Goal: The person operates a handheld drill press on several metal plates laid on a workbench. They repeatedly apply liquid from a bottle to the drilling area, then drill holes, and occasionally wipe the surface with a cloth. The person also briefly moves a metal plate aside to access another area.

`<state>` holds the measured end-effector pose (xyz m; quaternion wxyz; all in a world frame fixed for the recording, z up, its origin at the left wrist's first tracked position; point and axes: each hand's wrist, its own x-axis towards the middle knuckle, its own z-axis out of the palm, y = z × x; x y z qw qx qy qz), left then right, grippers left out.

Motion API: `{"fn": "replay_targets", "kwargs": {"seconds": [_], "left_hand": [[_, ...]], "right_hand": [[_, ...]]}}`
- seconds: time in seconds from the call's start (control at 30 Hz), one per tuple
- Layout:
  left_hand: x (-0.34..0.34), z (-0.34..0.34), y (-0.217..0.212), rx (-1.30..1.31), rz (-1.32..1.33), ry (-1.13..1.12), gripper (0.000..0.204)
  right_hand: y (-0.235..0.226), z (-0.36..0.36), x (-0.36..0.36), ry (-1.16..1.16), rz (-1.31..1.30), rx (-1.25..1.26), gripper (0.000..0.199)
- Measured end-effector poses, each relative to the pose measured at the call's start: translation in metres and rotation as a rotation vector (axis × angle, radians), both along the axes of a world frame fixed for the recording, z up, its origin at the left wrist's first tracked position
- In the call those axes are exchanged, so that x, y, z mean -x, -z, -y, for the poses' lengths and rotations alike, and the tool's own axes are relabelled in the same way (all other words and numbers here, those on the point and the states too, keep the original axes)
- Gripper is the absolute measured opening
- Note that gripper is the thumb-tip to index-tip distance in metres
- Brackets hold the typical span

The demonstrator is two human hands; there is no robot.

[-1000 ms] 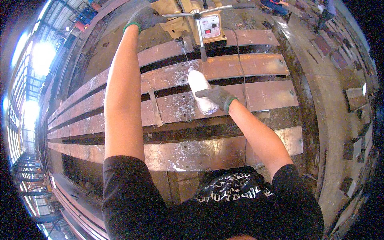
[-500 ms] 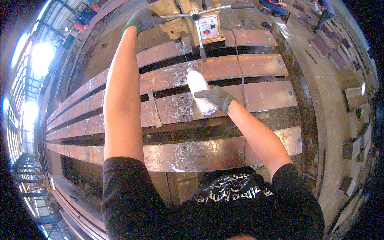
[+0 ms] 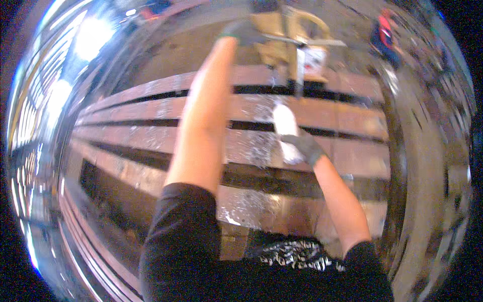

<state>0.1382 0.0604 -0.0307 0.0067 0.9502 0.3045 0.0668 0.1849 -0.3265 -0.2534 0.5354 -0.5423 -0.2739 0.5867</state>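
A grey-gloved right hand of mine (image 3: 303,146) is wrapped round a white squeeze bottle (image 3: 286,121), held at a tilt over the steel plates (image 3: 347,113) with its narrow end toward the drill. Beyond the bottle stands a yellowish magnetic drill press (image 3: 274,53) with spoked feed handles and a pale control panel. My left hand (image 3: 245,34), also gloved, reaches out to the drill's left side. Its fingers are smeared by motion, so whether they grip the machine is unclear. Blur hides the drill's tip too.
Long brown steel plates lie side by side with dark gaps between them. Bright metal shavings (image 3: 259,146) are scattered over their middle. A person in red and dark clothing (image 3: 386,38) is at the far right.
The whole scene has shifted right and down in the picture and is blurred. The right hand keeps its hold on the bottle. The thin stream at the bottle's nozzle no longer shows.
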Motion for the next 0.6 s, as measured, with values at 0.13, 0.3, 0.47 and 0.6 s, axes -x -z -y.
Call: {"fn": "replay_targets", "kwargs": {"seconds": [0.13, 0.3, 0.47, 0.6], "left_hand": [[-0.003, 0.019, -0.02, -0.022, -0.051, -0.076, 0.068], [0.014, 0.032, -0.014, 0.037, 0.046, -0.112, 0.068], [0.036, -0.006, 0.0, -0.006, 0.094, -0.089, 0.067], [0.01, 0.022, -0.013, 0.125, 0.012, -0.168, 0.067]], "right_hand": [[-0.006, -0.007, 0.002, 0.019, 0.138, 0.102, 0.051], [-0.003, 0.0, 0.0, -0.026, -0.235, 0.106, 0.048], [0.004, -0.015, 0.019, -0.053, -0.17, 0.142, 0.048], [0.005, -0.009, -0.004, -0.055, -0.149, 0.071, 0.05]]}}
